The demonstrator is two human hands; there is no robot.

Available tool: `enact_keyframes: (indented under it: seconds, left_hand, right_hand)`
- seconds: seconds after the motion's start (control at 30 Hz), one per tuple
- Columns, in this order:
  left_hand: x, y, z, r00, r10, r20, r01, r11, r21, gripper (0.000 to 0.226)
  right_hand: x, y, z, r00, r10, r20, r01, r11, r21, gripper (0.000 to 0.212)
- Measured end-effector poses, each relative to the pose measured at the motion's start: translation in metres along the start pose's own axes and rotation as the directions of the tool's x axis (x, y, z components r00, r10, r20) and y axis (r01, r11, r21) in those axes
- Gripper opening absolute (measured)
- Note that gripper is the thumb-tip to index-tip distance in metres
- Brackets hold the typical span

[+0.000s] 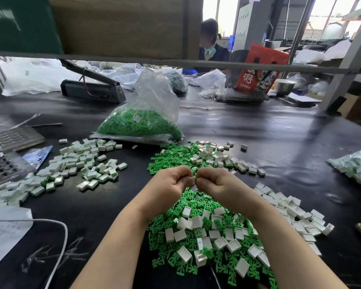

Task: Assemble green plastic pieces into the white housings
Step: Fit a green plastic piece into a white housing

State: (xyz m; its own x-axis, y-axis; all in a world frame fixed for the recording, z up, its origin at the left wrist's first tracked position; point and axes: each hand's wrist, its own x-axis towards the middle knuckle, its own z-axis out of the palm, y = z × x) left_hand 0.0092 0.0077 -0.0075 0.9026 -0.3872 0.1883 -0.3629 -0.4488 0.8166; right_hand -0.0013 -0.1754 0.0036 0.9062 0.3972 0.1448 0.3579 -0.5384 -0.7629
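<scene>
Between the two sets of fingertips sits one small piece [193,180], pale with a hint of green, too hidden by the fingers to tell whether the green insert is already seated in its white housing. The left hand [171,184] and the right hand [219,184] meet knuckle to knuckle above the black table [279,132], both curled and pinching that piece from either side. Directly beneath the wrists lies the working heap of loose green pieces [196,205] mixed with empty white housings [233,245], open boxes with thin walls; more housings trail off to the right of the right forearm. Just beyond the hands a second mixed scatter [196,155] spreads outward. To the left of the left hand, well apart, lies a pile of finished housings [88,161], many showing green at an edge. Judging by these piles, a fair batch is done, yet far more remains. Farther beyond the hands stands a clear bag of green pieces [140,124], still nearly full.
</scene>
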Motion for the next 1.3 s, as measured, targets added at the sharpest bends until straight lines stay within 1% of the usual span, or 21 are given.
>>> enact_keyframes:
  seconds: [0.1,0.27,0.4,0.57,0.67,0.77,0.8,0.9,1.03,1.13,1.2,1.23,1.3]
  left_hand:
    - [-0.001,0.001,-0.001,1.000,0.016,-0.002,-0.016,1.000,0.012,0.020]
    - [-0.002,0.002,-0.003,0.999,0.034,-0.015,-0.033,0.999,0.019,0.021]
    - [-0.002,0.004,-0.002,0.998,0.041,-0.053,-0.042,0.999,-0.017,0.019]
    - [-0.004,0.007,-0.004,0.995,0.055,-0.083,-0.060,0.997,-0.056,0.015]
    - [-0.004,0.008,-0.006,0.990,0.050,-0.130,-0.060,0.995,-0.073,0.010]
    - [-0.004,0.007,-0.008,0.983,0.069,-0.171,-0.078,0.996,-0.045,0.011]
    - [-0.004,0.005,-0.008,0.982,0.075,-0.171,-0.083,0.996,-0.039,0.012]
    - [-0.005,0.004,-0.008,0.986,0.066,-0.155,-0.075,0.996,-0.051,0.015]
    - [-0.003,0.005,-0.007,0.974,0.112,-0.196,-0.113,0.994,0.002,0.011]
    - [-0.003,0.009,-0.006,0.967,0.133,-0.216,-0.140,0.990,-0.016,0.013]
    - [-0.004,0.012,-0.006,0.968,0.123,-0.219,-0.138,0.989,-0.053,0.015]
    - [-0.004,0.013,-0.005,0.969,0.110,-0.220,-0.131,0.988,-0.081,0.015]
    - [-0.004,0.016,-0.004,0.973,0.086,-0.215,-0.120,0.982,-0.149,0.015]
  right_hand:
    - [0.001,0.000,0.000,1.000,-0.013,0.011,0.013,1.000,-0.012,0.027]
    - [0.000,0.003,0.002,1.000,-0.026,0.007,0.027,0.998,-0.053,0.020]
    - [0.000,0.003,0.002,0.999,-0.047,-0.021,0.047,0.999,-0.025,0.019]
    - [0.000,0.002,0.000,0.995,-0.078,-0.055,0.075,0.996,-0.052,0.022]
    - [-0.001,0.001,-0.001,0.995,-0.072,-0.062,0.071,0.997,-0.016,0.028]
    - [-0.001,0.002,-0.001,0.999,-0.033,-0.024,0.034,0.999,0.036,0.022]
    - [-0.001,0.002,-0.001,1.000,-0.023,-0.012,0.024,0.998,0.056,0.020]
    - [-0.002,0.002,-0.003,1.000,-0.019,0.006,0.018,0.993,0.120,0.021]
    - [-0.002,0.002,-0.005,0.999,-0.026,0.020,0.021,0.978,0.205,0.026]
    - [-0.003,0.002,-0.004,1.000,-0.014,0.004,0.012,0.953,0.302,0.027]
    - [-0.004,0.003,-0.003,0.998,0.030,0.048,-0.048,0.901,0.430,0.030]
    - [-0.004,0.004,-0.001,0.994,0.056,0.095,-0.097,0.849,0.519,0.032]
    - [-0.003,0.004,0.002,0.976,0.075,0.205,-0.199,0.692,0.694,0.034]
